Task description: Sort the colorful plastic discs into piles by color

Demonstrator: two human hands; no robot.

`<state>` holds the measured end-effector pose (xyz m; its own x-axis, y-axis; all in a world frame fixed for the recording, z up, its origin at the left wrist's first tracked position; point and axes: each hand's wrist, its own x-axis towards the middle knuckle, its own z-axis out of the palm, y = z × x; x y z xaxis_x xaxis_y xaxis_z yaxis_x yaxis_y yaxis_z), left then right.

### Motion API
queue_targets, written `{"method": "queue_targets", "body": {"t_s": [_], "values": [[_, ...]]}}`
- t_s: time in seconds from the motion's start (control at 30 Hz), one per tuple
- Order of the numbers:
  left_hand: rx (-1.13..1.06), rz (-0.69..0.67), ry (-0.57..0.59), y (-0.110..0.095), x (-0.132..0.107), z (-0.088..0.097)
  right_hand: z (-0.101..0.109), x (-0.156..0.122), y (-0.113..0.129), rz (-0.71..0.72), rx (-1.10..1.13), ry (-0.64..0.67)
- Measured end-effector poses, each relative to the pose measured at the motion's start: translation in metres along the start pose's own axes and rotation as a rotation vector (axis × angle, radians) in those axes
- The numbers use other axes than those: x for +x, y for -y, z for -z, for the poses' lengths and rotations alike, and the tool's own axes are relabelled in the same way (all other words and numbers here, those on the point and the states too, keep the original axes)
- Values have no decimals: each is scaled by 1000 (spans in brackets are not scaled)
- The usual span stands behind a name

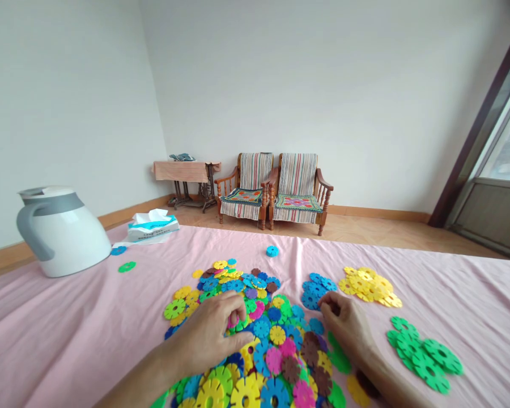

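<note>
A large mixed heap of notched plastic flower discs [276,334] in many colours lies on a pink cloth. Over its left side is my left hand [210,331], fingers loosely curled and thumb held apart, with nothing visible between them. My right hand [351,323] has its fingers bent together at the near right edge of a small blue disc pile [317,290]; whatever its fingertips may hold is hidden. Beyond that hand lies a yellow disc pile [368,284]. Farther right is a green disc pile [425,354].
A white and grey jug [74,235] stands at the left, beside a tissue box [153,226]. Single discs lie apart, including a blue stack [272,251] and a green disc [127,266]. Past the cloth's far edge are two wooden armchairs [297,175] and a covered table [181,170].
</note>
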<state>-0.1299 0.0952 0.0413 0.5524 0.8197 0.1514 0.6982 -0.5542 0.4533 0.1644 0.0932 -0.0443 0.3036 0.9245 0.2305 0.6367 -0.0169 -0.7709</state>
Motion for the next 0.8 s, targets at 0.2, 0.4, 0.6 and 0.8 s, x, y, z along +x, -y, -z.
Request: {"method": "queue_targets", "body": {"t_s": [0.2, 0.4, 0.6, 0.8], "values": [[169, 74, 220, 11, -14, 31, -3, -1, 0, 12, -53, 23], [204, 63, 280, 9, -17, 30, 4, -2, 7, 24, -36, 89], [164, -27, 184, 13, -16, 20, 13, -10, 8, 64, 91, 169], [-61, -39, 104, 12, -10, 13, 14, -17, 17, 57, 113, 105]]}}
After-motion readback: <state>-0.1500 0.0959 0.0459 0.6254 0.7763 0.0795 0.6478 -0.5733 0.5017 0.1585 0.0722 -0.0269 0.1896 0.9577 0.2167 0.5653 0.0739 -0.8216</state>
